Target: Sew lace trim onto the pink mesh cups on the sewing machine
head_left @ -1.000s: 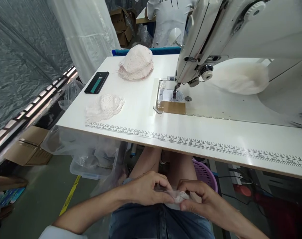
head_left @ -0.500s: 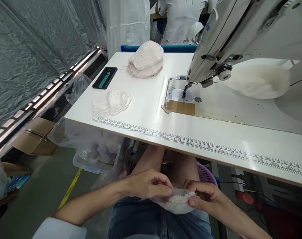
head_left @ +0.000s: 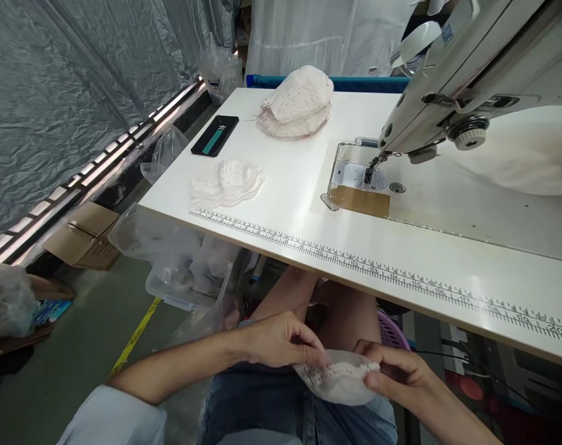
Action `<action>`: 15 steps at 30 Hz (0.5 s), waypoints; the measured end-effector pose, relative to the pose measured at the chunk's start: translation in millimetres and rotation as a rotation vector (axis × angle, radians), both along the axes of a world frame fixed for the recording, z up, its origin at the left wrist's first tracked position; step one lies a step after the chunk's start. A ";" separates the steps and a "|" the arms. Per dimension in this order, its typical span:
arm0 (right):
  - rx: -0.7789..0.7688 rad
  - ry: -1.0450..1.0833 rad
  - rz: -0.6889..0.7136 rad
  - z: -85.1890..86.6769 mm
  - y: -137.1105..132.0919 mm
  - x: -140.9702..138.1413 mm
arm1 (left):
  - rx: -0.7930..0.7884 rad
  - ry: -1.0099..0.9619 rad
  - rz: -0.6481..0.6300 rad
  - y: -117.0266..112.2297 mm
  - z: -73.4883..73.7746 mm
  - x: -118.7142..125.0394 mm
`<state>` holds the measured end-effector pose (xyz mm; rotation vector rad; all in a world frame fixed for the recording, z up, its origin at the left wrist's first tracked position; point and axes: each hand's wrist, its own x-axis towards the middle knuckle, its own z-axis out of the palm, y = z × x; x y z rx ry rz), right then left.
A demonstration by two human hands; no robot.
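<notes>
Above my lap, a small white fabric piece [head_left: 343, 383] with a crocheted-looking, scalloped edge and a sheer layer hangs between both hands. My left hand [head_left: 288, 341] pinches its left side, the fingertips partly hidden in the cloth. At its right end my right hand [head_left: 396, 371] holds the edge between thumb and fingers. On the table [head_left: 281, 204] lies a white crocheted piece [head_left: 228, 183], flat near the front left edge. Behind it sits a stack of cream cloth pieces [head_left: 298, 102] with frayed, pinkish edges.
A sewing machine [head_left: 466, 80] stands on the right, its presser foot [head_left: 369, 173] over the metal plate. A black phone [head_left: 215, 136] lies at the table's left. A printed ruler [head_left: 355, 262] runs along the front edge. Below are a plastic bin [head_left: 183, 290] and a purple basket [head_left: 392, 330].
The view has shifted left, so table and machine appear farther right. Both hands still grip the white fabric piece, which now looks more spread and shows more of its sheer layer.
</notes>
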<state>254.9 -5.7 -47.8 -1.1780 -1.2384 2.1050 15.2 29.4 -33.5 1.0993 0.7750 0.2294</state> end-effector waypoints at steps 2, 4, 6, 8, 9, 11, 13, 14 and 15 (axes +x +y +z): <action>-0.011 0.015 -0.029 2.8 -0.5 -2.7 | 0.018 0.044 -0.025 0.0 0.3 -1.6; -0.033 0.042 -0.058 6.5 -0.9 -6.3 | 0.028 0.067 -0.049 -0.1 0.1 -2.8; -0.061 0.063 -0.050 8.6 -1.2 -9.5 | 0.003 0.081 -0.068 -0.5 -0.8 -3.0; -0.083 0.057 0.004 7.8 -0.9 -11.8 | -0.031 0.091 -0.080 -1.0 -1.6 -2.5; -0.091 0.050 0.029 6.5 -0.7 -12.6 | -0.050 0.095 -0.080 -1.1 -1.7 -2.1; -0.103 0.035 0.042 3.2 -0.2 -13.0 | -0.100 0.095 -0.083 -1.1 -0.9 -2.2; -0.116 0.020 0.010 0.4 -0.1 -12.2 | -0.167 0.078 -0.094 -1.2 0.5 -3.7; -0.123 0.007 -0.013 -0.6 -0.2 -11.3 | -0.196 0.068 -0.099 -1.4 1.1 -5.1; -0.127 -0.009 -0.033 -1.3 -0.3 -10.3 | -0.216 0.060 -0.103 -1.7 1.7 -6.7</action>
